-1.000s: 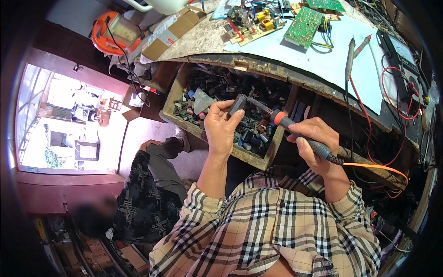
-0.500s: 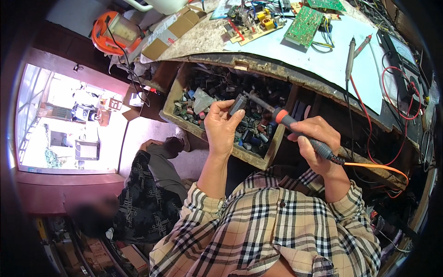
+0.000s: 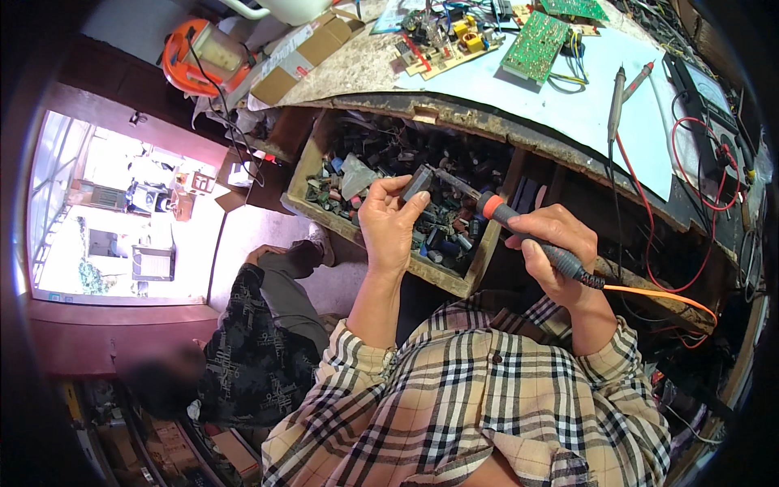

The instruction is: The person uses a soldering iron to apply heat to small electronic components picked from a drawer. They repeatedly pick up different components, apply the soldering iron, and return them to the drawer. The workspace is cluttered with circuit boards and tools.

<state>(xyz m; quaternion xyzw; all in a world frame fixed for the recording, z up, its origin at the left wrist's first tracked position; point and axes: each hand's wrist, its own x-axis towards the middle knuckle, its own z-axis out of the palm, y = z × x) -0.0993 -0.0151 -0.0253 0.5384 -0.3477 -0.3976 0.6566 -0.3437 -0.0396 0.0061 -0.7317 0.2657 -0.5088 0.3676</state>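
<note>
Between thumb and fingers, my left hand (image 3: 388,221) pinches a small dark grey block-shaped electronic part (image 3: 417,183). My right hand (image 3: 560,246) is wrapped round the handle of a soldering iron (image 3: 505,213), dark with a red-orange collar and an orange cord. Its metal tip reaches the far end of the block; whether the two touch is too small to tell. Both hands are over an open wooden drawer (image 3: 442,276) heaped with loose components (image 3: 454,231), among them a whitish translucent piece (image 3: 355,176).
On the bench above lie a green circuit board (image 3: 535,45), a board with yellow parts (image 3: 454,49) and an open cardboard box (image 3: 304,61). Test probes (image 3: 617,105) with red and black leads hang over its edge near a meter (image 3: 706,101). At left sits another person (image 3: 260,349).
The soldering iron's tip has shifted very slightly at the block's far end. Both hands otherwise keep nearly the same place and grip.
</note>
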